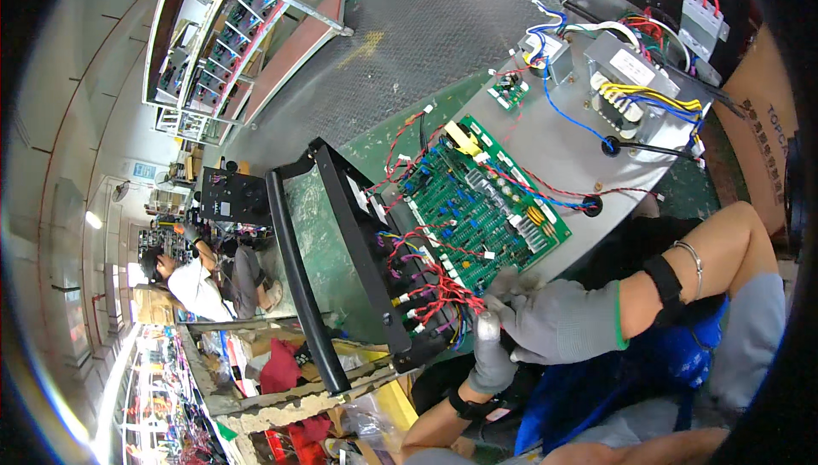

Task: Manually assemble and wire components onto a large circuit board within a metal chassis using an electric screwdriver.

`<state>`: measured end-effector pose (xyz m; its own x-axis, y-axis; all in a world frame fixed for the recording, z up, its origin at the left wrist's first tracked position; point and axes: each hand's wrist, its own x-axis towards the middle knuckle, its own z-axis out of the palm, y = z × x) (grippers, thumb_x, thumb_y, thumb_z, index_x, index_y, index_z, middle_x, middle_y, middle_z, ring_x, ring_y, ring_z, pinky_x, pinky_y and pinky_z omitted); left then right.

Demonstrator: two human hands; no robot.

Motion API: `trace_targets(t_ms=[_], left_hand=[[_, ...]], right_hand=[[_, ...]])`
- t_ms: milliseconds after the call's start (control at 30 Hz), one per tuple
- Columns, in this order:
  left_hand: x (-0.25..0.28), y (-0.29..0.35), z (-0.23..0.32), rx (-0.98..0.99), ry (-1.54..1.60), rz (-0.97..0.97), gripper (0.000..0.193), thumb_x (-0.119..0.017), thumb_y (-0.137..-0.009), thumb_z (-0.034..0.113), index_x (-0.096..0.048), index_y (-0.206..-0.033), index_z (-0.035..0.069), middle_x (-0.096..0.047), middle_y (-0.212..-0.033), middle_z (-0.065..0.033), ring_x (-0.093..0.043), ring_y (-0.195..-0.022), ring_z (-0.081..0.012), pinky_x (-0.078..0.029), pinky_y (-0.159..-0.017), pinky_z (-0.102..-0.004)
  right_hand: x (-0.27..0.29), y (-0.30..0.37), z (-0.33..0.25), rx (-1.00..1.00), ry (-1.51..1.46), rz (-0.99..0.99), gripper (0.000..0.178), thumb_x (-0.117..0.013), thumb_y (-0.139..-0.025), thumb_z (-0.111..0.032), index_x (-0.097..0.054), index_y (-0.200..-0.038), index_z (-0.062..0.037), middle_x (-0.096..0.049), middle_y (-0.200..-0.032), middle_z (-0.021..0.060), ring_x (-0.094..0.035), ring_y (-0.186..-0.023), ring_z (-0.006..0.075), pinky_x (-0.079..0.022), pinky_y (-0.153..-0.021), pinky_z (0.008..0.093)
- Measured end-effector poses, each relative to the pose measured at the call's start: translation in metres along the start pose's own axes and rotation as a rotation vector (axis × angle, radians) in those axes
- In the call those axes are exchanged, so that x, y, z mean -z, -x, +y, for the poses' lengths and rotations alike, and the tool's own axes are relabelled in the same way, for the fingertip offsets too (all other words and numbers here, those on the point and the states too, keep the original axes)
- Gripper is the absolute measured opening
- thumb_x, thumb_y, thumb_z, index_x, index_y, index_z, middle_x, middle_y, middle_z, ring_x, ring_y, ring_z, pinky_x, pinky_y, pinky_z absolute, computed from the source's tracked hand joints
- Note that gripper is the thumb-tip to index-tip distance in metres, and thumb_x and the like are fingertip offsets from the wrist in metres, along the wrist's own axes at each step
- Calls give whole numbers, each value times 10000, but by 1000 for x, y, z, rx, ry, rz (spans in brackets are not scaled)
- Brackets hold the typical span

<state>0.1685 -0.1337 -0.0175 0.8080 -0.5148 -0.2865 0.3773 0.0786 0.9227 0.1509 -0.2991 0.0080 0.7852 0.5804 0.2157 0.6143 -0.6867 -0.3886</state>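
A green circuit board (460, 218) with blue, silver and black parts is mounted on a grey metal plate (558, 167). Beside it, a bundle of red wires (452, 291) runs among the connectors of a black front panel (362, 239). Both hands wear grey gloves. My left hand (490, 354) is closed at the end of the red wire bundle. My right hand (554, 318) lies against it, its fingers bent in at the board's near corner. What the right fingers pinch is hidden.
Two transformers (630, 82) with coloured leads and a small green board (509, 90) sit toward the plate's far end. A black handle bar (298, 282) borders the panel. A cardboard box (763, 124) stands right. Leftward, a person (204, 282) sits near a bin (256, 363).
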Motion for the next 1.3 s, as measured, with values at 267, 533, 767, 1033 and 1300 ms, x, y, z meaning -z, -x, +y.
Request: trace_targets(t_ms=[267,533,767,1033,1300], left_hand=[[9,-15,-13,-75,24,-72,906,-502,-895,716,-370,-1454,16,-486,-1401,-218,-550,-1221,-316,-421,-1065,-452],[17,-26,-14,-54,-47,-72,915,-495,-891,723,-366,-1463,21,-576,-1251,-223,-588,-1129,-296,-451,-1023,-431],[19,-27,-1,40,90,-44,825,-391,-941,677,-404,-1438,18,-590,-1211,-189,-580,-1087,-268,-445,-1009,-414],[24,-26,-6,-14,200,-9,840,-498,-881,666,-476,-1382,-8,-588,-1220,-197,-573,-1122,-298,-442,-1021,-440],[23,-12,8,-129,125,185,529,-595,-888,480,-552,-1092,-6,-607,-799,-111,-551,-648,-193,-431,-574,-308]], right_hand=[[17,6,19,55,47,-7,721,-631,-883,-476,-481,-1308,87,-595,-713,104,-617,-537,241,-469,-401,392],[9,-1,20,77,9,-27,687,-656,-857,-470,-490,-1192,106,-586,-700,121,-606,-512,250,-481,-427,401],[-6,-17,11,173,168,217,684,-656,-846,-473,-510,-1081,153,-583,-710,156,-589,-499,260,-541,-589,387],[-20,-22,3,169,167,245,558,-590,-846,-277,-543,-1133,200,-593,-677,175,-603,-508,240,-409,-382,398],[18,8,-1,266,-65,-173,572,-567,-924,-517,-605,-1076,33,-600,-663,117,-576,-429,255,-435,-357,425]])
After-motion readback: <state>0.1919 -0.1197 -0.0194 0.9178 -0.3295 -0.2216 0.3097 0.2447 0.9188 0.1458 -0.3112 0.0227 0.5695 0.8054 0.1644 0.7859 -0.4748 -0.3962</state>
